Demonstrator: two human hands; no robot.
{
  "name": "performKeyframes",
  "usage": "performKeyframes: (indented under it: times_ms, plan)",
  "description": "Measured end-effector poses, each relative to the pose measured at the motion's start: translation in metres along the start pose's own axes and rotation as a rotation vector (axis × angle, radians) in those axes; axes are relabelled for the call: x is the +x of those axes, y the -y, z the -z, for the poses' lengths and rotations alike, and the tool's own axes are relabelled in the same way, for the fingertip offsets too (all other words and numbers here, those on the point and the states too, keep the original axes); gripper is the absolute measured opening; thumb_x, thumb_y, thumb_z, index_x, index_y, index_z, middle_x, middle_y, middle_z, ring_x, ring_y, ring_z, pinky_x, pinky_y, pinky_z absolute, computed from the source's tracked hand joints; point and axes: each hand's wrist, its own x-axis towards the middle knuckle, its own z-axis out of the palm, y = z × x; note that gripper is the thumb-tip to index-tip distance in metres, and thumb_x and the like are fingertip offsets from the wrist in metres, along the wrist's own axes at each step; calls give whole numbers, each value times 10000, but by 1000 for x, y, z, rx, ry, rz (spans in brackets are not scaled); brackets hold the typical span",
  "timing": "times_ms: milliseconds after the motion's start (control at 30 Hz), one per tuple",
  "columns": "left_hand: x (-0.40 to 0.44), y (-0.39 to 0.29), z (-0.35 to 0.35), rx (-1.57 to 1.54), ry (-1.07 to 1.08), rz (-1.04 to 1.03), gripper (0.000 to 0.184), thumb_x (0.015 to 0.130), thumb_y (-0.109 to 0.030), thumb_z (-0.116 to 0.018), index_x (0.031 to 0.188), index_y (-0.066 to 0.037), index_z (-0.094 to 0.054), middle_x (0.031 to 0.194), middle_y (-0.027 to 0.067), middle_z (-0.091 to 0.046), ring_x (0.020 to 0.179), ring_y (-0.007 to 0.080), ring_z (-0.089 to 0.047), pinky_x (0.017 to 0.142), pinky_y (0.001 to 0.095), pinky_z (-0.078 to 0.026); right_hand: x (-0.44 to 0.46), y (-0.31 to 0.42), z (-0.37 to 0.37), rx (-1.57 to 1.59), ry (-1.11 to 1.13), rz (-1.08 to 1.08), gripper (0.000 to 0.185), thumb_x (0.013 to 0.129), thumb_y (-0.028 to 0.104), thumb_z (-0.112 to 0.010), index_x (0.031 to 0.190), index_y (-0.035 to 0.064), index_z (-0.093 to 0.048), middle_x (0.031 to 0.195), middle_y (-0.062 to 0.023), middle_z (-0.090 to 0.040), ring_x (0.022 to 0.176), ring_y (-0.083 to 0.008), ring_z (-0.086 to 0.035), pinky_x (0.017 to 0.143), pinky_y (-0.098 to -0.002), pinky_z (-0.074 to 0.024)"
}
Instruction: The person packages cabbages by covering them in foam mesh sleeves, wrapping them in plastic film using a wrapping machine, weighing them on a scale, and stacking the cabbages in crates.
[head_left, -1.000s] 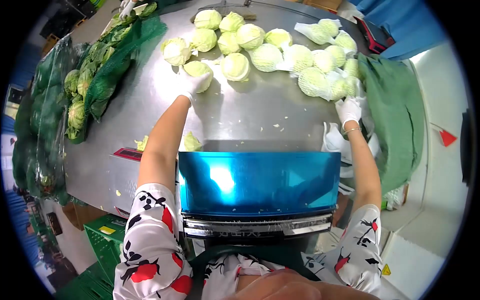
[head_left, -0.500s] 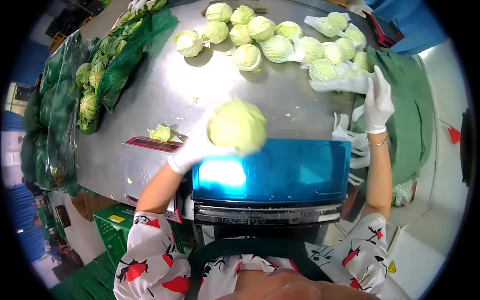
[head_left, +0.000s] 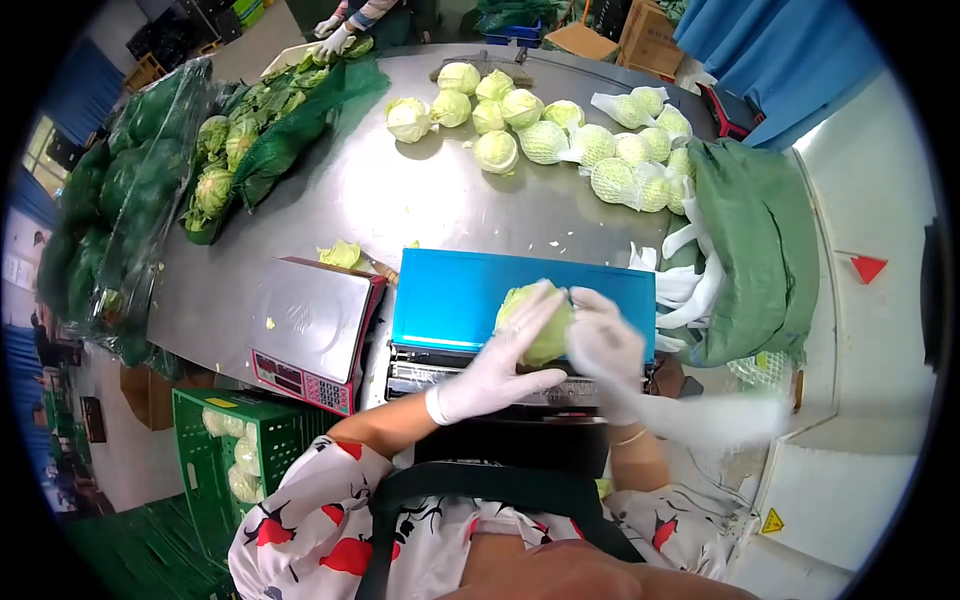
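Observation:
A pale green cabbage (head_left: 540, 335) is held over the blue-topped machine (head_left: 450, 290) in front of my body. My left hand (head_left: 500, 365), in a white glove, presses around the cabbage's left side. Close against its right side, my gloved right hand (head_left: 605, 350) grips a white foam net sleeve (head_left: 710, 415). The sleeve trails off to the right and is smeared by motion. More white net sleeves (head_left: 690, 285) lie at the table's right edge, beside a green cloth bundle (head_left: 760, 250).
Bare cabbages (head_left: 495, 152) and net-wrapped cabbages (head_left: 612, 180) sit at the back of the metal table (head_left: 460, 215). A scale (head_left: 310, 320) stands left of the machine, above a green crate (head_left: 215, 470). Another person's gloved hands (head_left: 335, 40) work at the far left.
My left hand has brought the cabbage down and right, over the machine. My right hand has come from the table's right side to the cabbage, with a net sleeve in it. The view has shifted.

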Motion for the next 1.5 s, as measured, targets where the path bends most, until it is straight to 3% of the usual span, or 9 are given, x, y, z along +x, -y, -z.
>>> performKeyframes:
  times_ms: [133, 300, 500, 633, 800, 967, 1133, 1300, 1500]
  plan:
    - [-41, -6, -40, -797, -267, 398, 330, 939, -3, -630, 1267, 35, -624, 1290, 123, -620, 1163, 164, -592, 1038, 324, -459, -24, 15, -31, -493, -124, 523, 382, 804, 12, -755, 1167, 10, -636, 1189, -137, -648, 1103, -242, -615, 963, -363, -498]
    - [-73, -8, -9, -977, -112, 342, 209, 1000, -64, -537, 1155, 33, -638, 1243, 166, -635, 1127, 226, -631, 1013, 377, -488, -46, 2, -4, 788, 175, -380, 489, 898, 64, -680, 1323, -54, -468, 1195, -133, -641, 1050, -179, -633, 906, -331, -516]
    - [-90, -23, 4, -1564, 22, 625, 352, 1020, -251, -533, 1263, 3, -551, 1162, 94, -651, 1061, 181, -647, 968, 341, -514, -93, 14, -11, 562, 712, -596, 263, 835, 141, -705, 1003, -61, -691, 909, -77, -688, 855, -142, -592, 816, -273, -479]
    - [-121, -9, -20, -820, 639, 787, 303, 1010, -243, -550, 1191, -22, -649, 965, -19, -658, 839, 79, -582, 762, 216, -469, -87, 3, 11, 735, 282, -279, 312, 926, 167, -600, 1078, -101, -653, 1108, -188, -673, 1012, -229, -647, 921, -347, -501]
    - [-125, 8, 7, -1149, -34, 441, 378, 1049, -241, -477, 1229, 55, -627, 1310, 163, -617, 1247, 235, -558, 1097, 385, -401, -131, -28, 24, 898, 7, -524, 401, 921, 184, -621, 1202, -101, -593, 1109, -186, -669, 1003, -255, -663, 901, -339, -526]
    - [-113, 38, 13, -677, -160, 573, 303, 956, -123, -616, 1208, 38, -662, 846, 17, -679, 679, 88, -577, 640, 246, -471, -100, -75, 23, -271, -135, -307, 234, 874, 168, -746, 778, 12, -600, 684, 4, -559, 668, -66, -465, 596, -250, -427]
    - [-48, 110, 3, -334, -530, 518, 512, 1016, -418, -519, 1301, -3, -612, 666, -45, -542, 540, 41, -442, 485, 229, -349, -16, -112, 5, -331, -376, -241, 470, 987, 427, -591, 1185, 2, -627, 1172, -239, -660, 1058, -331, -657, 889, -356, -501]
    - [-12, 150, -9, -590, -299, 700, 489, 1074, -334, -329, 1405, -10, -483, 1340, 120, -592, 1217, 203, -579, 1056, 344, -456, 29, -100, 1, -440, -71, -749, 586, 1009, 475, -504, 1127, -78, -660, 1052, -189, -722, 1040, -234, -642, 923, -339, -473]
    - [-1, 108, -17, -1651, -191, 796, 458, 1058, -331, -384, 1383, -39, -523, 1368, 148, -590, 1216, 279, -599, 1038, 423, -493, 36, -48, 12, -207, 57, -363, 322, 947, 263, -656, 1039, -36, -729, 902, -70, -752, 783, -90, -646, 702, -257, -513]
